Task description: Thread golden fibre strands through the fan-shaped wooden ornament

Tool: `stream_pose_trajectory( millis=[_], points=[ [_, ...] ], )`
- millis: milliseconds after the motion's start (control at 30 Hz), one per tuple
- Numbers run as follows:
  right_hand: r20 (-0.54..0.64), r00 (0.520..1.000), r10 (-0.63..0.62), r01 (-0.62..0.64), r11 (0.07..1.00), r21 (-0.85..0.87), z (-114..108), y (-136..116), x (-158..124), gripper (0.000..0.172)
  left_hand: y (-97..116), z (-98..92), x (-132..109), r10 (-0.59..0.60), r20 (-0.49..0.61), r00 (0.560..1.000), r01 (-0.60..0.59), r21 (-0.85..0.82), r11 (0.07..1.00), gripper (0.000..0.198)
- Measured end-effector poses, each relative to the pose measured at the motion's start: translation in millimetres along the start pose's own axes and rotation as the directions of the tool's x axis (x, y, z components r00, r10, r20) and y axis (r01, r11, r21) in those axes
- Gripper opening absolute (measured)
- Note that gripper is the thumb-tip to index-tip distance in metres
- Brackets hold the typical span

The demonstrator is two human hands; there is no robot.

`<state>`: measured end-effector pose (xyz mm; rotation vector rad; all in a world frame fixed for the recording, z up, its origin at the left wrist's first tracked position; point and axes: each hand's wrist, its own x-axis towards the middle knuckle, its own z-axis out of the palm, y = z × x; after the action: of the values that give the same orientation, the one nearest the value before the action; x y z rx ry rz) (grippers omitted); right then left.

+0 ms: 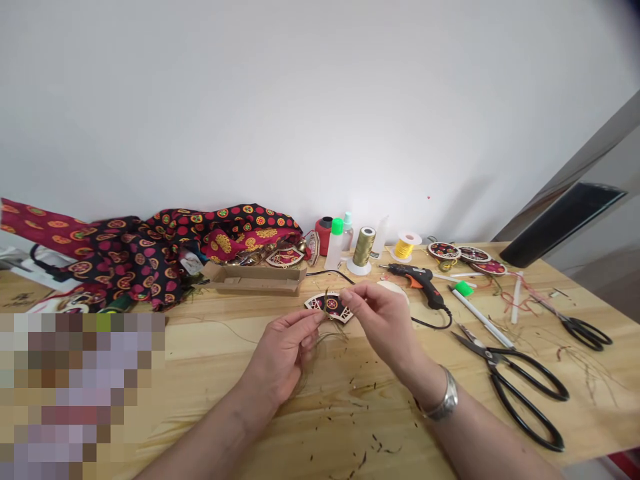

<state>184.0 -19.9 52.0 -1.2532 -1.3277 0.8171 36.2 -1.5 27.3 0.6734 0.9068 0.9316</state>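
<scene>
My left hand (287,347) is closed, thumb and forefinger pinching thin olive-gold thread (327,301) that sticks up past the fingertips. Loose strands trail below that hand toward the table. My right hand (383,320), with a silver cuff at its wrist, is closed in a pinch just to the right; what lies between its fingertips is too small to make out. Directly behind the fingertips is a fan-shaped ornament (332,304) with a pale cut-out border and dark patterned fabric. The fingers partly hide it, and I cannot tell whether they touch it.
An open cardboard box (255,280) stands left, before bunched patterned fabric (150,253). Behind are a gold thread cone (364,248), bottles and a yellow spool (404,248). Rightward lie a glue gun (417,277), large scissors (515,380), smaller scissors (583,331) and round ornaments (444,251).
</scene>
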Motion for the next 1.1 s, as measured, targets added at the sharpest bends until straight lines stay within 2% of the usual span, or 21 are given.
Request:
stream_pose_trajectory(
  millis=[67, 133, 267, 467, 667, 833, 1100],
  points=[
    [0.107, 0.976, 0.189, -0.204, 0.966, 0.156, 1, 9, 9, 0.019, -1, 0.9, -1, -0.010, 0.001, 1.000, 0.010, 0.014, 1.000, 0.015],
    [0.202, 0.945, 0.257, -0.304, 0.919, 0.252, 2, 16, 13, 0.022, -2, 1.8, -2, -0.013, 0.005, 1.000, 0.013, 0.033, 0.999, 0.015],
    [0.281, 0.924, 0.258, -0.347, 0.875, 0.337, 5, 16, 9, 0.022, -3, 2.6, -2, 0.001, 0.028, 1.000, -0.004, 0.092, 0.996, 0.016],
    [0.318, 0.894, 0.316, -0.421, 0.837, 0.350, 5, 10, 7, 0.025, -4, 1.4, -3, 0.011, 0.058, 0.998, -0.021, 0.169, 0.985, 0.014],
    [0.345, 0.896, 0.278, -0.350, 0.922, 0.164, 3, 11, 6, 0.022, -3, 1.7, -4, 0.035, 0.083, 0.996, -0.055, 0.257, 0.965, 0.016],
    [0.259, 0.951, 0.168, -0.173, 0.985, -0.004, 1, 12, 5, 0.019, -2, 3.1, -4, 0.020, 0.073, 0.997, -0.039, 0.265, 0.963, 0.017],
    [0.201, 0.976, 0.081, -0.074, 0.996, -0.045, 1, 9, 5, 0.017, -2, 4.8, -4, 0.012, 0.092, 0.996, -0.037, 0.279, 0.959, 0.020]
  ],
)
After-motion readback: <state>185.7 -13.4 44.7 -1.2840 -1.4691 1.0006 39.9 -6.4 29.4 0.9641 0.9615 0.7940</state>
